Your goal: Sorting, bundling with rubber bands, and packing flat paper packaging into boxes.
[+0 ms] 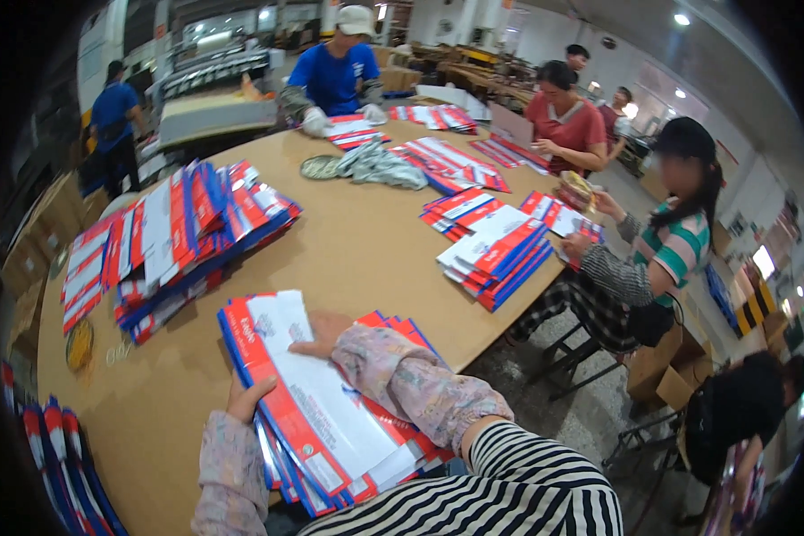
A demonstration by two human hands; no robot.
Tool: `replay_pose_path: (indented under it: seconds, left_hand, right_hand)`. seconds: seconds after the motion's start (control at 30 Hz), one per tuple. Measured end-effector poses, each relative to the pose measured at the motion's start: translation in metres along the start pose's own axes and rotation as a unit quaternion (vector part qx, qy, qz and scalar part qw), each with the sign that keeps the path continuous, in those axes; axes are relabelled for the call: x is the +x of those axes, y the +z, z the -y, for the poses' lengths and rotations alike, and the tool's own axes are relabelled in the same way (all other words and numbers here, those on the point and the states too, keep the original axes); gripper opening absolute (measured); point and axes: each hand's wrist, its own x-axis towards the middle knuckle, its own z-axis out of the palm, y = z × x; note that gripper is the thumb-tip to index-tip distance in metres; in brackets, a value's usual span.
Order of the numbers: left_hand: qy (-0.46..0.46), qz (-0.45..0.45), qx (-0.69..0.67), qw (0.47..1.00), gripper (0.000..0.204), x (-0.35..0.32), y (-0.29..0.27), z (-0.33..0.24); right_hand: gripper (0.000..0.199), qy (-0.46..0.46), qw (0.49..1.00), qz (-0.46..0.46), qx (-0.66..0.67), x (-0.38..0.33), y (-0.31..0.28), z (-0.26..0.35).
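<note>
Head view: hands [281, 366] on envelope stack [330, 420] at table edge [500, 335].

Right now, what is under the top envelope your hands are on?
More red, white and blue envelopes, fanned beneath the top envelope on the table. Their faces are covered; the hands, left and right, hide little.

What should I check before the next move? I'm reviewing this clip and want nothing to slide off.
1. Left hand on the near left edge of the stack: ok.
2. Right hand flat on the top sheet: ok.
3. Stack squared up: not ok, the sheets are fanned out.
4. Stack fully on the table: not ok, its near end overhangs the edge.
5. Bare table beyond the stack: ok.
6. How firmly the left hand grips: cannot tell.
</note>
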Motion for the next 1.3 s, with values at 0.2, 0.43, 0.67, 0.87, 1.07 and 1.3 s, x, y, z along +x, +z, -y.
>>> replay_pose_path:
  seconds: [0.2, 0.43, 0.67, 0.87, 1.07, 1.3]
  left_hand:
    - [0.018, -0.059, -0.043, 0.997, 0.072, -0.017, 0.012, 0.011]
    - [0.215, -0.051, 0.072, 0.973, 0.080, -0.051, 0.045, -0.055]
    - [0.361, 0.010, 0.141, 0.922, 0.076, -0.079, 0.070, -0.123]
    - [0.276, 0.017, 0.292, 0.915, 0.085, -0.064, 0.047, -0.090]
    - [0.251, 0.013, 0.149, 0.956, 0.111, -0.042, 0.045, -0.072]
    - [0.302, -0.075, 0.131, 0.941, 0.083, -0.037, 0.077, -0.054]
  right_hand:
    - [0.076, -0.010, 0.999, -0.035, -0.021, -0.015, -0.021, 0.013]
    - [0.049, -0.153, 0.982, -0.102, -0.030, -0.040, -0.121, 0.068]
    - [0.076, -0.357, 0.894, -0.270, -0.033, -0.081, -0.222, 0.151]
    - [0.086, -0.323, 0.914, -0.222, -0.111, -0.079, -0.185, 0.123]
    - [0.089, -0.300, 0.927, -0.158, -0.159, -0.084, -0.169, 0.117]
    - [0.059, -0.240, 0.952, -0.152, -0.116, -0.080, -0.148, 0.119]
